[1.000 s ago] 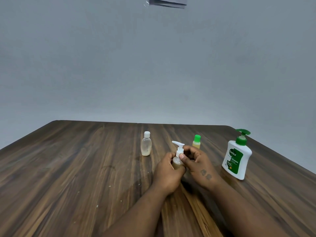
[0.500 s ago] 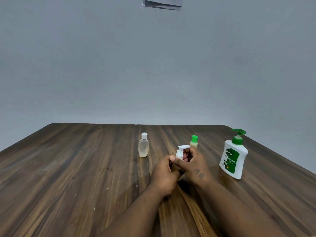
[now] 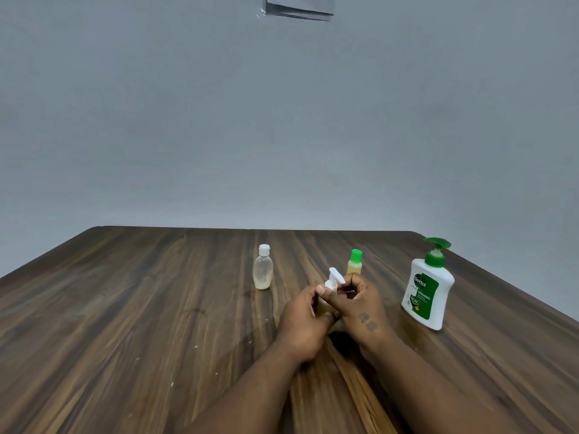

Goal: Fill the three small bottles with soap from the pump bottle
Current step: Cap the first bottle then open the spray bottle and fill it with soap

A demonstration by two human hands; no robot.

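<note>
Small bottle (image 3: 323, 306) is gripped by our left hand (image 3: 302, 324) to steady it while our right hand (image 3: 360, 308) pinches its white pump top (image 3: 333, 278), probably to twist it.

The small clear plastic bottle with white pump head (image 3: 332, 282) was mostly hidden between the left hand (image 3: 300, 325) and right hand (image 3: 362, 311). At 12 o'clock, the grey paper sheet (image 3: 299, 7) was cut by the top edge.
</note>
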